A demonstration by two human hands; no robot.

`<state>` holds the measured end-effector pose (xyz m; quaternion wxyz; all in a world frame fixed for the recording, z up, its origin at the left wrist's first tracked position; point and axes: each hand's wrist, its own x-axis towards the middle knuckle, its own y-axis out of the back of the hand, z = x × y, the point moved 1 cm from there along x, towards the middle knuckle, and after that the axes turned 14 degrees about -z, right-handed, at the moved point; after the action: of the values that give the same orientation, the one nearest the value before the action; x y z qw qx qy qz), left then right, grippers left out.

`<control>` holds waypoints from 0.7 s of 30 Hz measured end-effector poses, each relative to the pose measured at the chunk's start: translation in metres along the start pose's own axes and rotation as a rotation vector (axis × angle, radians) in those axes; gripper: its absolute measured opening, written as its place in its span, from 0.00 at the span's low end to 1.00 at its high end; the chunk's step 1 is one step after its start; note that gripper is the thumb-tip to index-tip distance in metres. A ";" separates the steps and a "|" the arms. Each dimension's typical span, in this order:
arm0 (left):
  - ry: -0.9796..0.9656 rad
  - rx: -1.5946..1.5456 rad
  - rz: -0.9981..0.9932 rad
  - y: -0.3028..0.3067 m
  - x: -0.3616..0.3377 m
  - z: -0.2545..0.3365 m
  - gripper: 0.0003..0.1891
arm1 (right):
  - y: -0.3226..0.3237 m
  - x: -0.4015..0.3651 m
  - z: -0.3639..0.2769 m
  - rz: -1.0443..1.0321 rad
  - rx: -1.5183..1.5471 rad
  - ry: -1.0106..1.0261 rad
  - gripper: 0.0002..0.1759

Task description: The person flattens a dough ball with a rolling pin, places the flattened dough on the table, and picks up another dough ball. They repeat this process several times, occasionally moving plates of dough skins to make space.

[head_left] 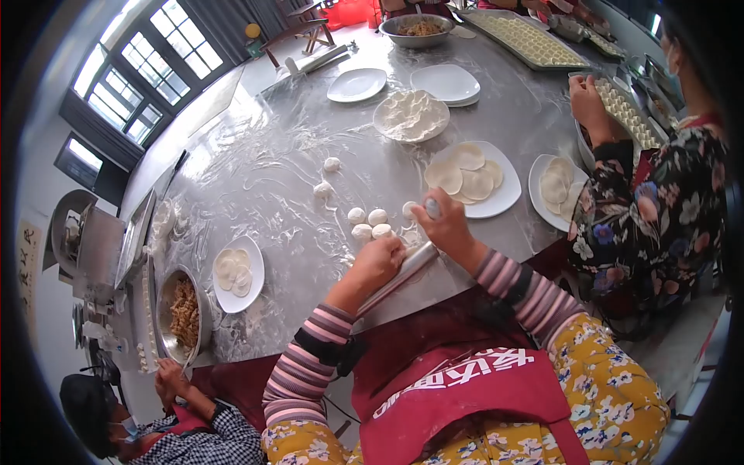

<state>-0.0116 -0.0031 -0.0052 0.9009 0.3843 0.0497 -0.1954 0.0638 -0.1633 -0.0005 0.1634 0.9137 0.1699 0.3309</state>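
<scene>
My right hand (449, 225) is closed around what looks like a rolling pin (432, 208); its rounded grey end shows by the thumb, and the rest is mostly hidden. To its left, my left hand (378, 262) is closed low over the tabletop, its fingertips curled down, and whatever they hold is hidden. A shiny pale bar-like strip (403, 273) runs below both hands. Several dough balls (377, 218) sit just beyond my left hand, and two more lie farther up. Past my right hand, a white plate (508, 190) carries round dough wrappers (475, 184).
Dry flour fills a plate (411, 116) mid-table, with white plates (356, 85) behind. A smaller wrapper plate (256, 291) and a filling bowl (204, 325) stand left. Co-workers sit left (174, 434) and right (643, 217). Trays of dumplings (527, 39) line the far right.
</scene>
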 end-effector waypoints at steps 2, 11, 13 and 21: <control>0.014 -0.049 0.004 -0.001 -0.011 0.003 0.06 | 0.015 -0.023 -0.005 0.013 -0.015 0.041 0.13; 0.066 0.032 0.030 -0.003 -0.001 0.002 0.08 | 0.000 -0.002 0.001 0.019 -0.003 -0.014 0.13; 0.056 0.002 0.061 -0.003 0.002 0.002 0.08 | 0.001 0.000 0.000 -0.012 0.029 -0.032 0.13; 0.061 -0.162 -0.076 -0.014 -0.018 -0.005 0.08 | 0.028 -0.048 -0.016 0.035 -0.084 0.108 0.13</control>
<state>-0.0334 -0.0026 -0.0138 0.9190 0.3140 0.1070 -0.2129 0.0237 -0.2049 -0.0038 0.1866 0.8896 0.1485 0.3896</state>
